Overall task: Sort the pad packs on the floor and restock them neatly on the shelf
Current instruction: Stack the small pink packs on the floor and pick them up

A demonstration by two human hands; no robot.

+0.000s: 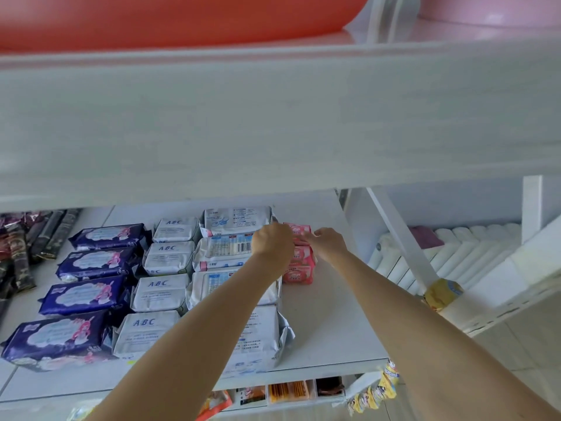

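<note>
Pad packs lie in rows on the white shelf (pixel 328 314): dark blue packs (pixel 91 262) at left, grey ABC packs (pixel 165 287) beside them, white-and-blue packs (pixel 233 221) in the middle. A short row of small pink packs (pixel 299 273) runs along the right. My left hand (pixel 273 243) and my right hand (pixel 326 243) both reach to the far pink pack (pixel 300 230) and grip it from either side with curled fingers. My forearms cross over the white-and-blue packs and hide part of them.
A white upper shelf board (pixel 273 117) overhangs close above. Dark sachets (pixel 27 247) lie at the far left. White rolls (pixel 455 253) fill the neighbouring shelf at right, behind a slanted white bracket (pixel 400 238). Snack items (pixel 288 390) sit below the shelf edge.
</note>
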